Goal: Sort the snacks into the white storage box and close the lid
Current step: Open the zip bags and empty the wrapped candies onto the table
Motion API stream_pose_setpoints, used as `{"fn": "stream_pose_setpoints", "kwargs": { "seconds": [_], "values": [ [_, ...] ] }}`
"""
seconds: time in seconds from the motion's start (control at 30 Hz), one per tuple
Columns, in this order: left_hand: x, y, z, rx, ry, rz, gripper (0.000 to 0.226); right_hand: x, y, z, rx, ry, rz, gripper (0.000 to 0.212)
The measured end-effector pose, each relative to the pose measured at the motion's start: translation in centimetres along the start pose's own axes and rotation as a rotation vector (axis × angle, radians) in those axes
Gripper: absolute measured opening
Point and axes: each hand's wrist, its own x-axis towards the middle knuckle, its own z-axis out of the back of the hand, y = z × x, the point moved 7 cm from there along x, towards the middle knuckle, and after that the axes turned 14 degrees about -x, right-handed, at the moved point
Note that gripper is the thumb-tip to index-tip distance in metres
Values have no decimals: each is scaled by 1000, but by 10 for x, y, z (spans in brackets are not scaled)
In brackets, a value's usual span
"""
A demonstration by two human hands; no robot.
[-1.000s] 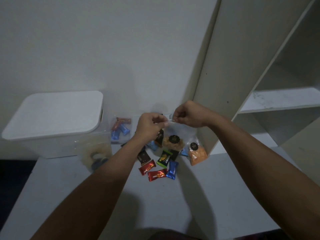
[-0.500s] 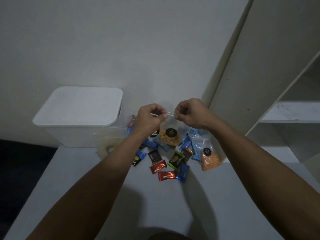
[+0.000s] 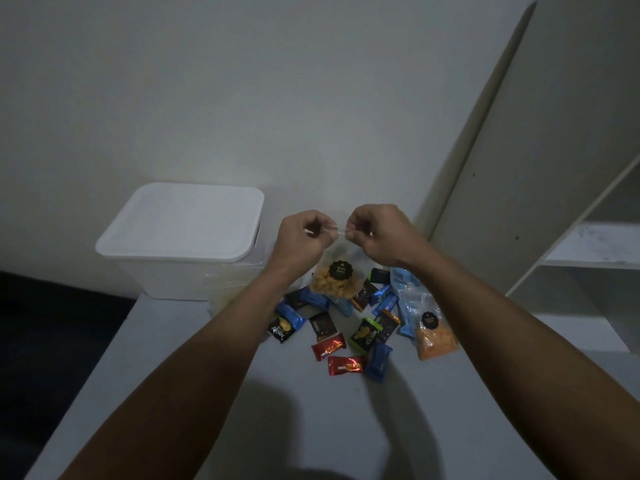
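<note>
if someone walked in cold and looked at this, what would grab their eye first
Probably the two hands raised mid-frame, the left hand and right hand pinching the top edge of a clear bag of orange snacks. Below it lies a bright scatter of small wrapped snacks on the table, with the lidded white storage box at the left.

Single view only, from a head-worn wide-angle camera. It looks forward and down along both forearms onto the surface (image 3: 173,393), facing a plain wall (image 3: 277,98). The hands (image 3: 337,237) sit near frame centre, at arm's reach from the lens. Wide-angle distortion bends the shelf unit (image 3: 571,202) at the right edge. There is no second view, so no overlap.
</note>
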Motion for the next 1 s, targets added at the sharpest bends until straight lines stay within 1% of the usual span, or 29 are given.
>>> {"fn": "stream_pose_setpoints", "kwargs": {
  "seconds": [0.1,0.17,0.27,0.37,0.47,0.6,0.67,0.8,0.9,1.0],
  "values": [
    [2,-2,1,4,20,10,6,2,4,-2,-19,2,23,3],
    [5,-2,3,20,-16,8,8,2,6,-1,14,-26,21,4],
    [9,1,11,34,-104,28,6,3,4,3,33,-68,-18,12],
    [11,-2,17,23,-155,20,7,4,-1,8,25,-104,-62,8],
    [11,-8,17,-18,-126,26,7,5,-3,15,19,-169,-87,6],
    [12,-16,11,-64,-22,32,6,7,-5,23,29,-218,-137,5],
    [12,-19,11,-66,-29,28,5,8,-6,22,48,-201,-140,5],
    [14,-21,13,-49,-77,18,3,9,-5,19,175,-137,-121,4],
    [15,-21,12,-25,-54,10,4,9,-4,18,221,-117,-111,2],
    [15,-20,10,-46,-41,27,7,9,-8,17,232,-130,-149,8]
  ]
}}
